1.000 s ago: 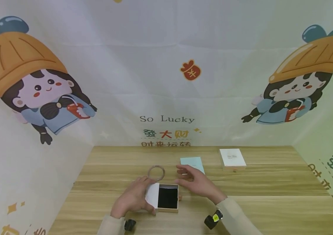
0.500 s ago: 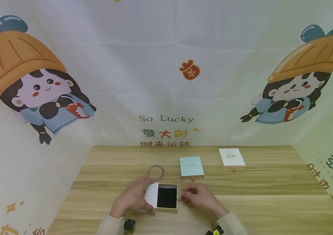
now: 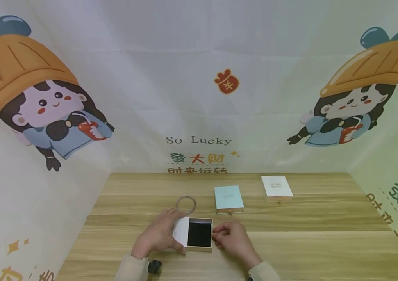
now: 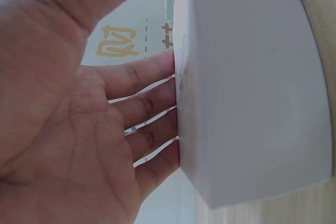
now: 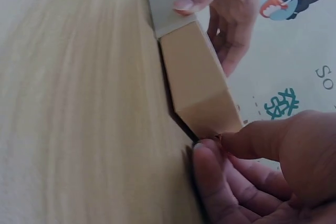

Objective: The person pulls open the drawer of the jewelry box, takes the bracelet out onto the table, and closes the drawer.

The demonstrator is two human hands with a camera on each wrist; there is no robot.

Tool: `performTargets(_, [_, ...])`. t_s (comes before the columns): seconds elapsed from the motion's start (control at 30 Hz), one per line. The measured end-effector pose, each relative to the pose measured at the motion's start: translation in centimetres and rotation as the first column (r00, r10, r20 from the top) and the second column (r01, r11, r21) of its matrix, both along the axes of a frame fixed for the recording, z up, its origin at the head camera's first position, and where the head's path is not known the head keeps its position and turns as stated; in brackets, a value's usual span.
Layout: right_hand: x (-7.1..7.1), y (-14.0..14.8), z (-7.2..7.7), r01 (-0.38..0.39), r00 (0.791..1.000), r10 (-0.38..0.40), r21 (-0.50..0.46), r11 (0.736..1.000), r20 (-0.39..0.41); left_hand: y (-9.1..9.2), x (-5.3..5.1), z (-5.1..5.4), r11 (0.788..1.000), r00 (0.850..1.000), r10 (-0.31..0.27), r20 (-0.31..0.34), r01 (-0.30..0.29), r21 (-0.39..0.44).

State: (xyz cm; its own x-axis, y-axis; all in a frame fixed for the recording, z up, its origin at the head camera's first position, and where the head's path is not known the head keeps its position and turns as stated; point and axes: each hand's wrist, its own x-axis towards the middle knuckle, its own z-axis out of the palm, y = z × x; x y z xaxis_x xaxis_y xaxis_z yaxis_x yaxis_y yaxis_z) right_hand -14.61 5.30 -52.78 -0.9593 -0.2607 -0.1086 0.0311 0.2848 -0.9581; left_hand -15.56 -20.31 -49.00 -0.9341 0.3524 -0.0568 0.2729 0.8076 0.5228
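Note:
A white drawer box (image 3: 181,232) lies on the table with its drawer (image 3: 201,249) slid partly out to the right. Inside the drawer is a black pad (image 3: 200,235). My left hand (image 3: 158,235) grips the white outer sleeve, thumb on the near side and fingers on the far side; in the left wrist view the sleeve's white face (image 4: 257,87) fills the right half. At the drawer's right end my right hand (image 3: 233,240) pinches the small pull tab, mostly hidden by the fingertips. In the right wrist view the drawer's tan side (image 5: 191,69) sticks out of the sleeve.
Just behind the left hand lies a translucent bangle (image 3: 176,205). A light-blue box (image 3: 228,198) sits behind the right hand, and another white box (image 3: 277,187) is farther right. Printed cloth walls (image 3: 199,78) enclose the wooden table (image 3: 311,242).
From beside the light-blue box, my right hand has come down to the drawer's right end and now pinches its tab. The left hand keeps its grip; the drawer shows no clear movement.

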Motion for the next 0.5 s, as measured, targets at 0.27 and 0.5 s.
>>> performTargets(0.27, [0.09, -0.21, -0.48, 0.047, 0.997, -0.046, 0.006, 0.999, -0.054, 0.11, -0.02, 0.00, 1.000, 1.000, 0.002, -0.007, -0.002, -0.004])
performTargets(0.5, [-0.02, -0.26, -0.70, 0.052, 0.995, -0.050, 0.024, 0.998, -0.082, 0.19, -0.01, -0.02, 1.000, 1.000, -0.002, -0.014, 0.002, 0.008])
